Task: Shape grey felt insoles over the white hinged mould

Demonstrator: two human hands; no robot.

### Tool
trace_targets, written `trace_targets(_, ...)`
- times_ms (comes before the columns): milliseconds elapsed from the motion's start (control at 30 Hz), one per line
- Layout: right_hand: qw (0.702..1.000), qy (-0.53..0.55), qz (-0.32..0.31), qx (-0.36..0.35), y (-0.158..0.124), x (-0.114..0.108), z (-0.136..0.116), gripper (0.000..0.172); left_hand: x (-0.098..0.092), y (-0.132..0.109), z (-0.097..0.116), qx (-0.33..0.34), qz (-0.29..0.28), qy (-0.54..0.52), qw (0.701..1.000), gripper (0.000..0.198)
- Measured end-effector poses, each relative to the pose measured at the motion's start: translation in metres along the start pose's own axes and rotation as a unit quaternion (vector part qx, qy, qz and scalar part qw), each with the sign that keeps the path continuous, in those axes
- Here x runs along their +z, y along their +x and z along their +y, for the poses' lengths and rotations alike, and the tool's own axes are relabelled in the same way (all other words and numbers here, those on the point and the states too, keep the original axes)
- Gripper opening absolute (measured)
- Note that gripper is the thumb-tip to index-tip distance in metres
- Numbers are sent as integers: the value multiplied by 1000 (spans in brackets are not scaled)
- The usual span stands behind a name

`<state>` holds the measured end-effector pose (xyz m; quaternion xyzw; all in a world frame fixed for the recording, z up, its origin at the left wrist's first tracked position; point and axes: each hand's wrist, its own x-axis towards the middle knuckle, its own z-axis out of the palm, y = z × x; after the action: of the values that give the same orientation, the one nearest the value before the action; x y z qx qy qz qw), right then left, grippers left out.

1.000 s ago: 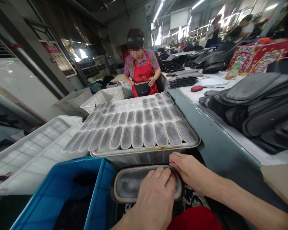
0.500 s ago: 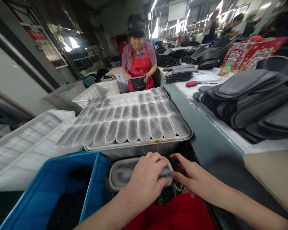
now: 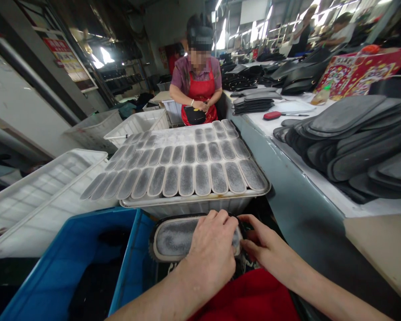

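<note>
Low in front of me lies an oval grey panel with a pale border, set within a black edging that looks like the rim of a bag piece. My left hand reaches across its right part with the fingers curled down over the far edge, hiding that part of the surface. At the panel's right end, my right hand grips the rim between thumb and fingers. Its other fingertips are hidden behind the edge. Beyond my hands, several similar oval panels lie in rows on a white board.
A blue crate with dark pieces inside stands at left, next to a white bin. On the right, a workbench carries stacked black panels and a red-handled tool. A co-worker in a red apron handles a black piece opposite.
My left hand has shifted slightly along the panel's right part, its fingers now more bunched at the far edge. My right hand stays at the end. The co-worker's hands have come together over the black piece.
</note>
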<state>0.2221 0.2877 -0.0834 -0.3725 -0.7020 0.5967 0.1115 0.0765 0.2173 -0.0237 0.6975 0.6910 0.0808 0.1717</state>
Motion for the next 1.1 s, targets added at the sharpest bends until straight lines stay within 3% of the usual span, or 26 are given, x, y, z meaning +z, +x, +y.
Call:
trace_targets(100, 1000, -25, 2, 11, 5, -4, -4, 39, 3, 0, 1, 7, 16, 6, 1000, 30)
trace_targets(267, 994, -88, 61, -1, 14, -4, -1, 41, -1, -5, 0, 10, 19, 18, 1000, 24)
trace_targets(400, 999, 20, 32, 35, 29, -5, 24, 58, -1, -6, -7, 40, 28, 26, 998, 28)
trace_targets(500, 999, 49, 13, 9, 33, -11, 33, 47, 0, -5, -10, 45, 46, -4, 998, 43)
trace_targets(567, 999, 28, -12, -11, 26, -16, 27, 39, 0, -6, -8, 45, 42, -21, 998, 50)
trace_targets(700, 997, 12, -69, -41, 14, -19, 6, 41, -2, -9, -7, 60, 35, -31, 997, 26)
trace_targets(867, 992, 79, -88, -41, 14, -17, 2, 30, -9, -13, -10, 92, 18, -54, 994, 30)
trace_targets(1100, 989, 116, -80, -38, 11, -13, 4, 31, -4, -20, -14, 113, 3, -16, 993, 25)
